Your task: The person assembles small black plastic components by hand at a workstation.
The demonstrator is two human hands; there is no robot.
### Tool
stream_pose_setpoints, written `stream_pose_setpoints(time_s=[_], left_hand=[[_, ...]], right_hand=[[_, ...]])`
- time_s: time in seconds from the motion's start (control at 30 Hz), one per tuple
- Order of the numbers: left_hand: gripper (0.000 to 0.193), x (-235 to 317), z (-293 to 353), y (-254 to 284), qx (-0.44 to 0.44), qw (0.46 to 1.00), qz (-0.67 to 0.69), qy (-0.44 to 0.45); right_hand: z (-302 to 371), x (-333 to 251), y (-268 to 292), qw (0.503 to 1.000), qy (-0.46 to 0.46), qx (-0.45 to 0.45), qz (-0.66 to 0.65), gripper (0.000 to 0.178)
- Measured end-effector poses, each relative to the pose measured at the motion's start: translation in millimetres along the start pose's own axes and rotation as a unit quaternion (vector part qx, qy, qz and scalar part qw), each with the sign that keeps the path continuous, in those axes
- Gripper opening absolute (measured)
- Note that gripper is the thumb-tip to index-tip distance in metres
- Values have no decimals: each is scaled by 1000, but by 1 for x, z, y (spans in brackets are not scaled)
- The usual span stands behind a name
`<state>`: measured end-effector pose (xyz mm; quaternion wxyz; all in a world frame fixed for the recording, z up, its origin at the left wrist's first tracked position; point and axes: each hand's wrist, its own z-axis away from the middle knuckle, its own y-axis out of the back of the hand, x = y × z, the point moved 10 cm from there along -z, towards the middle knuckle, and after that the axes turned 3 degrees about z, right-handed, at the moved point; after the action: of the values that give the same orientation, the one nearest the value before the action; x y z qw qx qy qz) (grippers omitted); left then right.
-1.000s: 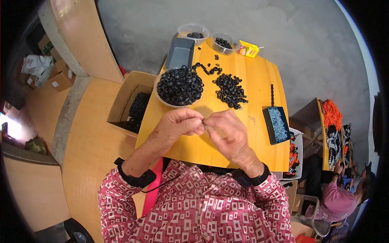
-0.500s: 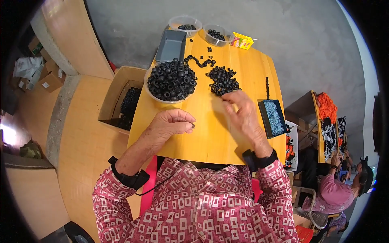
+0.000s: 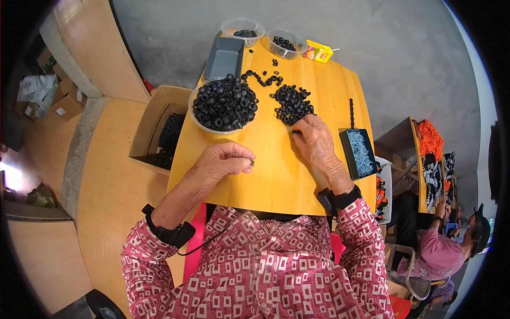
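Observation:
My left hand is raised over the near part of the table, thumb and forefinger pinching a small dark bead. At the near edge of a loose pile of black beads, my right hand has its fingertips closed on a small black bead. Left of that pile stands a clear round tub heaped with larger black beads. Some small pieces lie in a wavy row on the tabletop between tub and pile.
A grey tray, two clear tubs with black pieces and a yellow box stand at the far edge. On the right lies a black tray of pale blue beads. A cardboard box is beside the table. Another person sits far right.
My right hand has shifted slightly to the right, and a black bead now shows at its fingertips. My left hand has stayed nearly still with its bead.

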<state>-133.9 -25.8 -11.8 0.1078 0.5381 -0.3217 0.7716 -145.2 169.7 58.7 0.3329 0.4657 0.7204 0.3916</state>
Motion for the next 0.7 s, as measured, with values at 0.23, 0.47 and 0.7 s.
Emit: stream_pose_setpoints(time_s=[0.23,0.47,0.7], left_hand=[[16,-5,-6,-2,11,1000,15,16],[15,-14,-2,-7,35,998,40,46],[19,-21,-14,-15,70,995,25,61]], right_hand=[[15,-23,5,998,4,5,-57,14],[37,-53,10,997,18,-20,-76,23],[26,-62,44,977,-3,42,-210,34]])
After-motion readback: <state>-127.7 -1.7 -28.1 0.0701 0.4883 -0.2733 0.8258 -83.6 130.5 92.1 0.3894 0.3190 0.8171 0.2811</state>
